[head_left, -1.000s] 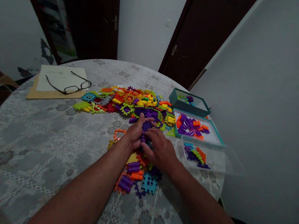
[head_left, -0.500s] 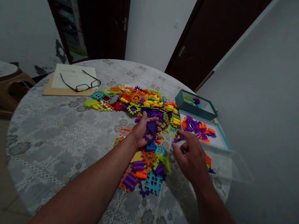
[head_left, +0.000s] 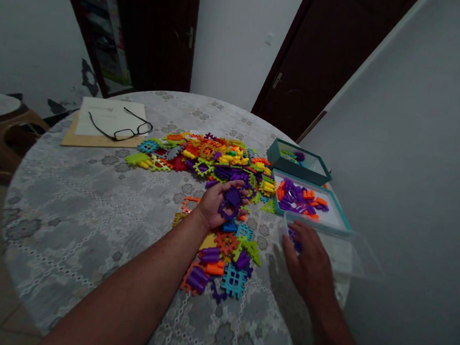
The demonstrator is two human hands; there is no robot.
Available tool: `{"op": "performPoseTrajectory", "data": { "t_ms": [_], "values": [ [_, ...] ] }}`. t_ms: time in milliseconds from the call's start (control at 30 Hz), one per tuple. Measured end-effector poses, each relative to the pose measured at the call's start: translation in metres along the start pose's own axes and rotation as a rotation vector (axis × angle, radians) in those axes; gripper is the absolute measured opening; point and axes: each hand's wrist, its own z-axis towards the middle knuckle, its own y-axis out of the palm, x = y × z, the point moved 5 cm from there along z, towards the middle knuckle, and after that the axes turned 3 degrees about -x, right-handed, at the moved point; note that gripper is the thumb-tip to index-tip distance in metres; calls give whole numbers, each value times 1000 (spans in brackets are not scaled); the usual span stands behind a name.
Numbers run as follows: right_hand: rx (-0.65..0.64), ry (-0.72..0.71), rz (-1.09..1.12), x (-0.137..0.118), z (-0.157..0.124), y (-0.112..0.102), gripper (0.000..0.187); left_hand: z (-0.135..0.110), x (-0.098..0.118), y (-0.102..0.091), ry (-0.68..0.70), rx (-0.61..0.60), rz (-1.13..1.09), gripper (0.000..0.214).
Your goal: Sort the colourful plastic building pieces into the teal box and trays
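- Left of the big heap of plastic pieces (head_left: 205,157), white paper (head_left: 106,117) lies on a brown folder (head_left: 74,139), with black-framed eyeglasses (head_left: 135,133) across the paper. Faint lines of print show on the sheet, too small to read.
- Just nearer than the heap, the left hand (head_left: 214,200) is palm up, fingers spread, bearing dark purple pieces (head_left: 233,197) rather than clenching them. A level, slightly cupped palm would, I judge, stop them sliding off.
- Further toward the viewer from the heap lies a smaller mixed group (head_left: 227,242) of orange, yellow, purple, blue and green pieces. A forearm lifted clear should leave it undisturbed.
- Right of the heap stands a deep teal box (head_left: 306,171), some pieces inside; no brand or label can be made out.
- Beside the heap's right end, a shallow teal-rimmed box (head_left: 341,213) holds purple and orange tubes (head_left: 300,199).
- Nearer and right of the heap, the right hand (head_left: 307,252) reaches down at a clear plastic tray (head_left: 343,255). Purple shows by its fingertips; whether pinched or lying in the tray, I cannot tell. Letting go low and gently would probably prevent bouncing or tipping the light-looking tray.
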Motion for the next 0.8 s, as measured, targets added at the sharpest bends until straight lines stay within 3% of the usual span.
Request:
{"op": "performPoseTrajectory", "data": {
  "t_ms": [167,267,367,600,800],
  "values": [
    [-241,-281,243,-90,29,18,31,3,-1,-2,42,20,5,24],
    [-330,-347,242,-118,39,34,32,4,-2,-6,42,84,1,16],
    [-369,-361,212,-127,43,51,35,5,-1,-8,71,155,-1,14],
    [-302,-337,258,-124,46,70,35,3,-1,-6,116,277,73,23],
    [-268,-351,390,-115,50,58,25,4,-5,-5,124,239,122,33]
  ]
}}
